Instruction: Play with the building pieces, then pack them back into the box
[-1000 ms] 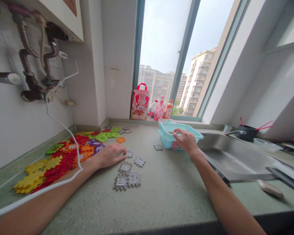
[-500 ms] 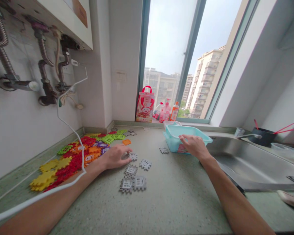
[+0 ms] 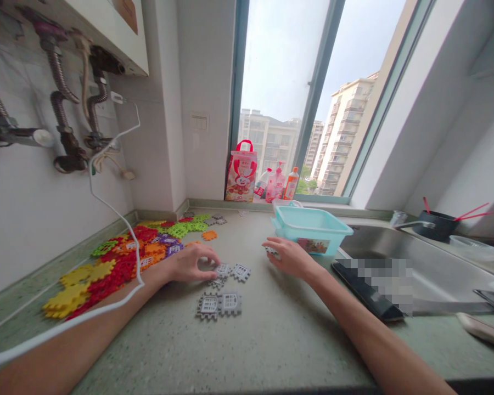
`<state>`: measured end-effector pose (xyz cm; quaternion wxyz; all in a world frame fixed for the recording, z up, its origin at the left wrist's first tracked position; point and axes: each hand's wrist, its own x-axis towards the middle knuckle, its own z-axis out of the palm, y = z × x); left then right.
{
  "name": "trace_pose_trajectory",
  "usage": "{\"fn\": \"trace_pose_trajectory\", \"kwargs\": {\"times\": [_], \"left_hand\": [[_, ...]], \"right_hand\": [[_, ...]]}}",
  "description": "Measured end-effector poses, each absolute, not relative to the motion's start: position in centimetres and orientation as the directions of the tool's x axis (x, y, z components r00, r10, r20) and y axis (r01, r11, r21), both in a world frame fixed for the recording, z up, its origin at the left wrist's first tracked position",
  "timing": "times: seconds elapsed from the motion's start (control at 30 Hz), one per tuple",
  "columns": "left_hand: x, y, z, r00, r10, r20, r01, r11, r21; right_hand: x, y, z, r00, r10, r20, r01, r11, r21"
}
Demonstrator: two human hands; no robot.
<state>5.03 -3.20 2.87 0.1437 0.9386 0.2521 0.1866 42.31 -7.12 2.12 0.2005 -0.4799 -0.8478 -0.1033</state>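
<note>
My left hand (image 3: 194, 262) pinches a grey puzzle tile (image 3: 222, 269) with a window pattern between thumb and fingers. That tile partly covers another grey tile (image 3: 218, 282), and a third grey tile (image 3: 241, 272) lies just to the right. Nearer to me, two grey tiles (image 3: 219, 304) sit side by side with their toothed edges meeting. My right hand (image 3: 290, 257) lies low over the counter, fingers stretched out over a grey tile (image 3: 271, 250) that they mostly hide. Whether they grip it does not show.
Colourful puzzle tiles (image 3: 119, 262) pile up along the left wall, with a white cable (image 3: 137, 258) hanging in front. A turquoise basket (image 3: 333, 241) stands beyond my right hand. Right of it are a dark phone-like slab (image 3: 362, 291) and the steel sink (image 3: 436, 274). Bottles (image 3: 275, 185) line the windowsill.
My right hand has left the basket's rim and come down left onto the lone grey tile. My left hand has closed on a grey tile and shifted it slightly towards me. The view turned slightly.
</note>
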Motion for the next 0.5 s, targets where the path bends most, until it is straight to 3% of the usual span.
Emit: {"fn": "trace_pose_trajectory", "kwargs": {"times": [0.13, 0.3, 0.5], "left_hand": [[5.3, -2.8, 2.6, 0.737, 0.594, 0.324, 0.517, -0.803, 0.297], [5.4, -2.7, 2.2, 0.689, 0.639, 0.342, 0.579, -0.769, 0.272], [5.2, -2.7, 2.5, 0.641, 0.638, 0.426, 0.574, -0.767, 0.286]], "right_hand": [[41.9, -6.3, 0.1, -0.428, 0.844, 0.324, 0.892, 0.452, 0.0], [41.2, -6.1, -0.4, -0.495, 0.798, 0.344, 0.834, 0.547, -0.071], [41.1, -6.0, -0.3, -0.483, 0.799, 0.359, 0.826, 0.551, -0.114]]}}
